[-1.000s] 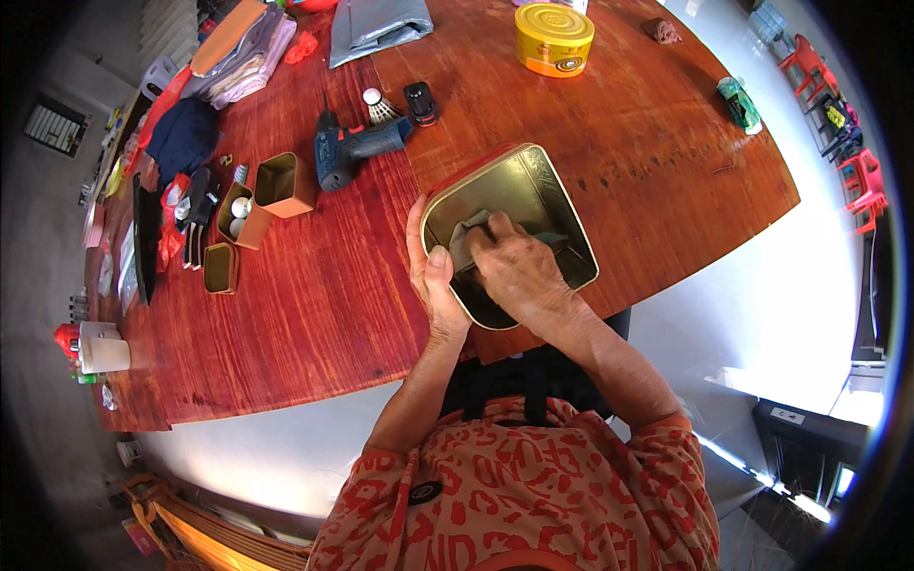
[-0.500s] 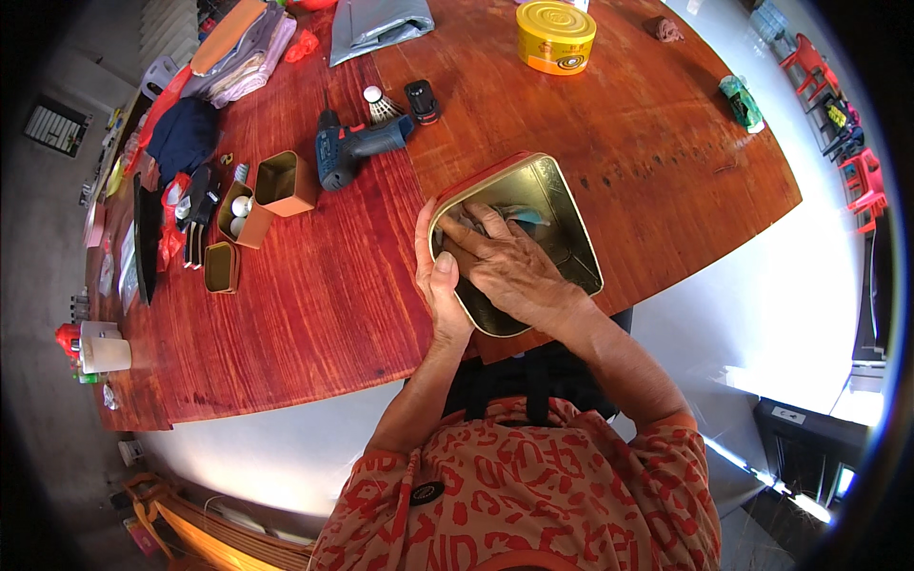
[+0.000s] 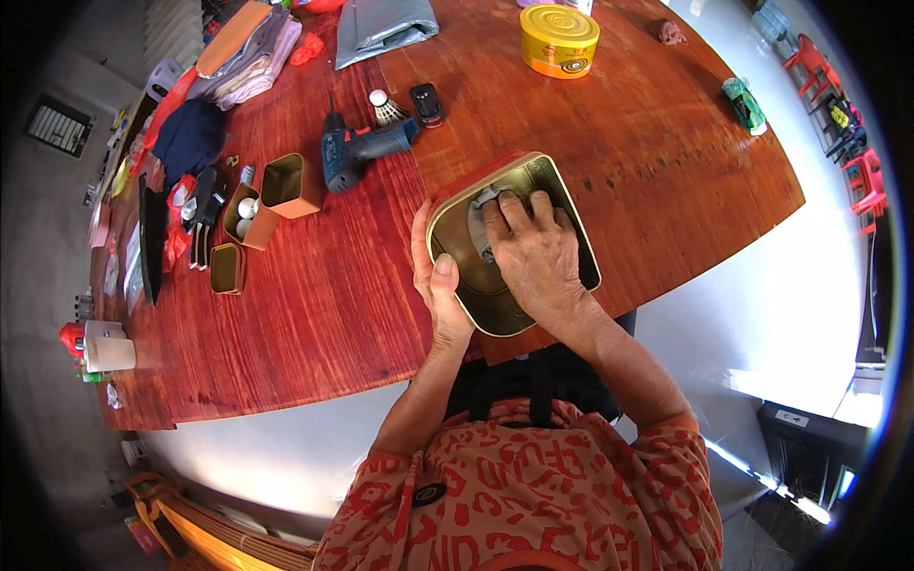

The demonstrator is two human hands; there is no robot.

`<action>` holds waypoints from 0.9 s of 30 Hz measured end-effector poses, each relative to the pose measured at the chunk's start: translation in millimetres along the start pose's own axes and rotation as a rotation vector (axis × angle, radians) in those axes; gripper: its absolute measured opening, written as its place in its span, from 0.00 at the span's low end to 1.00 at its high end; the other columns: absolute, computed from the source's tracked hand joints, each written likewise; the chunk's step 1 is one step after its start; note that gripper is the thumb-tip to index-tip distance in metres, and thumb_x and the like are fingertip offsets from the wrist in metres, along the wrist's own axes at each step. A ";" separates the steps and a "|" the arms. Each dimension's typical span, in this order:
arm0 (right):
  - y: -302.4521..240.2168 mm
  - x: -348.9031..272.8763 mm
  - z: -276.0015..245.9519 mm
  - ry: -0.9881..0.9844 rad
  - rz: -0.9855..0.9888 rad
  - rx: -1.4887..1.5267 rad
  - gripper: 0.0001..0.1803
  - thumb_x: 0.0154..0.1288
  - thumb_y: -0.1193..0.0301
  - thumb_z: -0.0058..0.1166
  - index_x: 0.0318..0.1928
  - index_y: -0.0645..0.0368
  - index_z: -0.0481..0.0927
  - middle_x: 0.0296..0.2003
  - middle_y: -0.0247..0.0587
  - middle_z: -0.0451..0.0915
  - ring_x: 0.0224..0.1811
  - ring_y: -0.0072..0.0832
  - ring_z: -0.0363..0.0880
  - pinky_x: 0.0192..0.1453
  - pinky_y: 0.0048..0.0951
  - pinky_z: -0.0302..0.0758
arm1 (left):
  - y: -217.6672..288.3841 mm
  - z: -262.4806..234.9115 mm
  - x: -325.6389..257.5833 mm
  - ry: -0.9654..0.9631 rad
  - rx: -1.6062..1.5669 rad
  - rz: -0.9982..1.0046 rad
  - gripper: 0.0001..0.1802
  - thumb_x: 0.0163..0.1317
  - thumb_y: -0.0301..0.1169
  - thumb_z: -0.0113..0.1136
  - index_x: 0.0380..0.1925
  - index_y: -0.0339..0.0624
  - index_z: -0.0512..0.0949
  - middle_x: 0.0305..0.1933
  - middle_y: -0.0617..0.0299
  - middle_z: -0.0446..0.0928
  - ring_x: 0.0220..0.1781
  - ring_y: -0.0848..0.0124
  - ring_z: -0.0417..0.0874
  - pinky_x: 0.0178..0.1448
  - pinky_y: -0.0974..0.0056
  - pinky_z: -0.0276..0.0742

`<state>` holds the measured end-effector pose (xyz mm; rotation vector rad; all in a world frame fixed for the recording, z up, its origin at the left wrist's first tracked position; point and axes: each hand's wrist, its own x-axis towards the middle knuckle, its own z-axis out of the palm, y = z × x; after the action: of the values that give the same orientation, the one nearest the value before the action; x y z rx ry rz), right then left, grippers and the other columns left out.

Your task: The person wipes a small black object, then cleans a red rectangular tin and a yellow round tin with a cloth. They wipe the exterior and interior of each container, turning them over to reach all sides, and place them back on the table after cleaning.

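A square metal tin (image 3: 547,179) with a gold-coloured inside and a reddish outside is tilted toward me at the table's front edge. My left hand (image 3: 440,287) grips its left side, thumb over the rim and fingers along the outer wall. Inside the tin is my right hand (image 3: 539,262), its bent fingers pressing a grey cloth (image 3: 479,226) against the inner surface. Part of the cloth is hidden under those fingers.
A blue cordless drill (image 3: 357,147), a shuttlecock (image 3: 386,109) and a black battery (image 3: 427,105) lie beyond the tin. Small open tins (image 3: 291,186) stand to the left, one holding white balls (image 3: 247,211). A round yellow tin (image 3: 560,43) is at the back.
My right hand has shifted from the tin's left part to its upper right, bringing the cloth along its inside. My left hand keeps its hold.
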<state>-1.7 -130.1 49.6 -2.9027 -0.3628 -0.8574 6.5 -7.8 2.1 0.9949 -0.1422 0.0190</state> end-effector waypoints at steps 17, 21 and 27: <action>-3.2 -14.4 12.4 -0.378 0.136 -0.152 0.14 0.51 0.73 0.58 0.38 0.68 0.84 0.51 0.61 0.74 0.43 0.40 0.78 0.26 0.30 0.82 | -0.3 2.3 -3.4 -0.009 0.257 0.148 0.47 0.56 0.49 0.62 0.70 0.38 0.55 0.62 0.52 0.69 0.63 0.63 0.70 0.68 0.59 0.64; -3.1 -14.5 10.8 -0.625 0.218 -0.092 0.12 0.53 0.69 0.59 0.36 0.63 0.85 0.42 0.54 0.80 0.40 0.38 0.81 0.28 0.31 0.81 | 3.7 8.2 -1.6 0.000 0.280 0.155 0.47 0.55 0.48 0.62 0.70 0.36 0.56 0.62 0.52 0.69 0.63 0.63 0.70 0.68 0.59 0.64; 8.5 -6.0 -0.1 -0.806 0.222 0.185 0.15 0.58 0.61 0.56 0.35 0.59 0.86 0.38 0.52 0.82 0.43 0.42 0.83 0.44 0.41 0.80 | -6.6 -2.6 1.6 -0.028 0.273 0.185 0.48 0.54 0.50 0.60 0.70 0.36 0.56 0.62 0.52 0.69 0.62 0.63 0.71 0.67 0.59 0.66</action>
<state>-4.4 -139.6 46.2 -2.8892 -0.1449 0.3866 8.9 -9.2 -4.6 1.2524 -0.2623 0.1977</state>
